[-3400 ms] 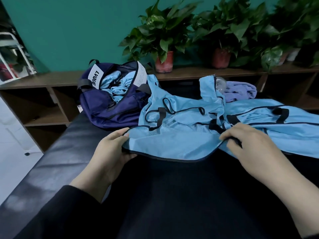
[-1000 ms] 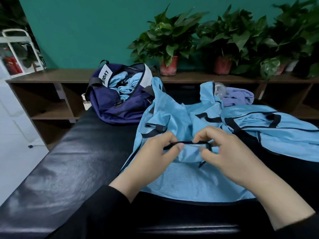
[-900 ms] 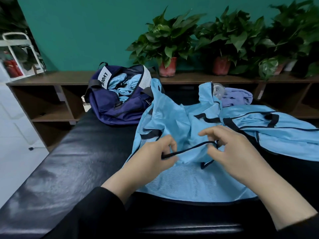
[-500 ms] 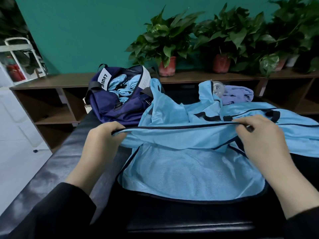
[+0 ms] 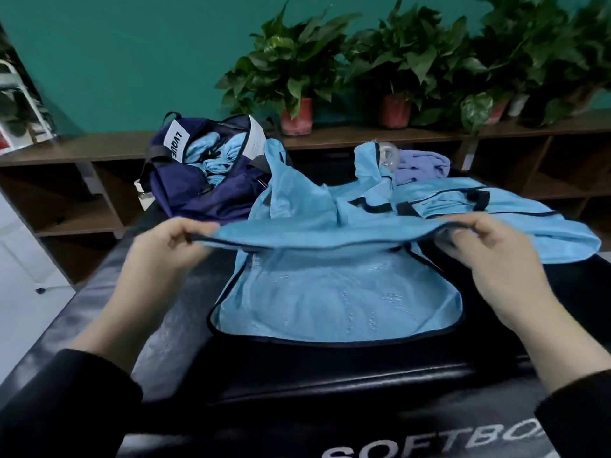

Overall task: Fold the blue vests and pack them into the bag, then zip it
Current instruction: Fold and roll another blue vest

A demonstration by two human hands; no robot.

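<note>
I see the left hand (image 5: 165, 249) and right hand (image 5: 489, 256) each pinching an edge of the blue vest (image 5: 330, 292), stretched above the black bench (image 5: 99, 309). Navy bag (image 5: 198, 193) sits far left, unzipped, blue fabric inside.

**Blue vests and an open bag**

A light blue mesh vest (image 5: 337, 302) with dark trim lies on black padding, its far edge lifted and stretched taut. More blue vests (image 5: 496, 223) lie heaped behind. A navy bag (image 5: 205, 196) stands unzipped at back left, blue fabric inside.
</note>
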